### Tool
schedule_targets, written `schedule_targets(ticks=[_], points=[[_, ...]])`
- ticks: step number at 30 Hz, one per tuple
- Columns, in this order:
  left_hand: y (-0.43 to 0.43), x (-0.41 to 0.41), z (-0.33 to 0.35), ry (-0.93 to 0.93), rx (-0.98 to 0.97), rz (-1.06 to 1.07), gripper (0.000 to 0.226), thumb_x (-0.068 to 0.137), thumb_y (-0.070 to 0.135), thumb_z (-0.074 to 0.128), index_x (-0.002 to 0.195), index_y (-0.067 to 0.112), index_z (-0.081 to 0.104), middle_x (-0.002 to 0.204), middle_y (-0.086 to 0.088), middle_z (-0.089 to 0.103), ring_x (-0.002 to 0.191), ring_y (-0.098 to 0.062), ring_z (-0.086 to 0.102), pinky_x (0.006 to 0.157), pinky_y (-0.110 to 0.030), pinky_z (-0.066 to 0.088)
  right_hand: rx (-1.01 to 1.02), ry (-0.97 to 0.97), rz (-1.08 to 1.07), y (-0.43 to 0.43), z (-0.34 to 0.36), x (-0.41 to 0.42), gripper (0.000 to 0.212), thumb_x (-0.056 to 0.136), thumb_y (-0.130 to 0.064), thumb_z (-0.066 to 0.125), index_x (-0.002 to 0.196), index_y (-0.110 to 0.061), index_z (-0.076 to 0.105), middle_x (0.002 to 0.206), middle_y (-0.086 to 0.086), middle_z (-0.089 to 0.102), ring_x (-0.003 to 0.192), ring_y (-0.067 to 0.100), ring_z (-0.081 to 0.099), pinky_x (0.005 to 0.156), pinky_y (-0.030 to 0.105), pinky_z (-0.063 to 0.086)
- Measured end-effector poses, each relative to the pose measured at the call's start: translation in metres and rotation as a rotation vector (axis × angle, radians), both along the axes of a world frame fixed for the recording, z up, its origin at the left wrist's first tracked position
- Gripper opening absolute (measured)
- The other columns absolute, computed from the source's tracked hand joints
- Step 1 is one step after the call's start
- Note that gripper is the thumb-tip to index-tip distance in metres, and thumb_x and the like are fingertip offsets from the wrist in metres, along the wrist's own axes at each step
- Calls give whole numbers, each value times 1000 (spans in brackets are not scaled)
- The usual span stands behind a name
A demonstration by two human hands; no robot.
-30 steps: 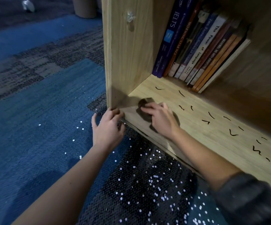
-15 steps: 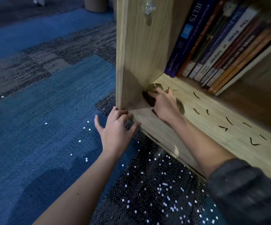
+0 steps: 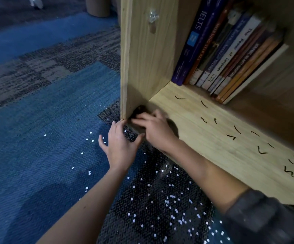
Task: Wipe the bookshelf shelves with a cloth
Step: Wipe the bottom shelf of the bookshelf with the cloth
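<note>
Head view: right hand (image 3: 155,131) presses dark crumpled cloth (image 3: 139,110) on woodgrain shelf (image 3: 213,120).

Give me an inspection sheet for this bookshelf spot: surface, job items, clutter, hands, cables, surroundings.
Surface: bottom shelf board, light wood, scattered with short dark marks.
Job's things: dark cloth at the shelf's front left corner, mostly under the right hand.
Clutter: row of books leaning at the back of the shelf; white specks strewn on the carpet.
Hands: right hand pressing flat on the cloth; left hand open on the carpet, fingers at the shelf's front corner.
Cables: nothing seen.
Surroundings: blue and grey carpet; wooden side panel with a clear peg.
</note>
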State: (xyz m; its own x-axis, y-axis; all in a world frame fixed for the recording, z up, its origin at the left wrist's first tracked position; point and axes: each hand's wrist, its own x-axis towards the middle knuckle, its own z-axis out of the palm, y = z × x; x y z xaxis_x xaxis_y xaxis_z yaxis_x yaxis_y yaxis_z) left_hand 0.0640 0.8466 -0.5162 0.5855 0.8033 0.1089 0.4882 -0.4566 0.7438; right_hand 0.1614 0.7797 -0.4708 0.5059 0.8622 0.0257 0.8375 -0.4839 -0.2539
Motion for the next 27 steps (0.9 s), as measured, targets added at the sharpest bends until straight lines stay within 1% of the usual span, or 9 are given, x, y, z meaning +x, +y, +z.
schedule_targets(ticks=[3, 7, 10, 12, 15, 19, 21, 24, 27], points=[[-2, -6, 0, -29, -72, -60, 73, 75, 33, 72, 139, 24, 37, 144, 7, 41, 140, -8, 24, 113, -43, 1, 28, 155, 141, -7, 2, -2, 46, 88, 4, 42, 125, -19, 59, 134, -5, 52, 103, 24, 39, 97, 28, 30], [-2, -16, 9, 57, -13, -177, 85, 77, 37, 72, 146, 22, 24, 151, 8, 30, 143, -7, 13, 113, -41, -3, 124, 105, -240, -36, 9, 22, 62, 83, 14, 37, 129, -23, 53, 137, -9, 49, 106, 16, 39, 88, 20, 34], [-6, -18, 19, 120, 34, -270, 78, 82, 37, 66, 146, 22, 24, 152, 10, 28, 144, -7, 10, 114, -44, -3, 58, 34, -411, -57, -2, 22, 66, 83, 13, 38, 135, -27, 46, 138, -6, 46, 104, 18, 34, 97, 33, 32], [-12, -18, 25, 164, 63, -335, 70, 85, 36, 61, 145, 24, 28, 152, 10, 26, 143, -6, 10, 114, -46, -4, 89, 111, -375, -67, -7, -1, 63, 85, 10, 40, 134, -29, 46, 135, -5, 46, 104, 17, 32, 95, 33, 31], [-18, -17, 31, 240, 109, -434, 61, 88, 31, 56, 144, 26, 32, 153, 11, 24, 143, -7, 12, 114, -47, -4, 108, 54, -187, -82, -11, -33, 51, 90, 5, 43, 130, -26, 53, 136, -10, 49, 100, 15, 30, 88, 26, 26], [-28, -17, 35, 340, 145, -552, 53, 91, 29, 50, 142, 31, 35, 152, 13, 25, 142, -5, 14, 113, -52, -5, 161, 179, -54, -114, 1, -45, 45, 87, 8, 46, 122, -16, 61, 128, -5, 57, 104, 12, 41, 92, 28, 30], [-33, -15, 36, 370, 134, -574, 52, 93, 31, 47, 143, 29, 33, 153, 12, 23, 142, -6, 15, 112, -53, -5, 228, 132, -249, -133, 8, -25, 47, 86, 7, 48, 122, -20, 60, 127, -8, 57, 102, 6, 39, 94, 32, 35], [-36, -15, 39, 389, 125, -572, 49, 94, 31, 44, 142, 28, 35, 152, 10, 24, 140, -7, 20, 112, -55, -4, 95, -8, -526, -162, 11, -5, 52, 87, 3, 47, 128, -28, 53, 131, -14, 52, 100, 10, 32, 99, 36, 35], [-34, -13, 42, 408, 123, -577, 46, 95, 32, 42, 141, 28, 38, 150, 11, 27, 138, -6, 24, 112, -54, -3, 53, -13, -622, -172, -2, -26, 58, 86, 5, 45, 132, -30, 47, 135, -17, 46, 109, 12, 33, 105, 34, 31]])
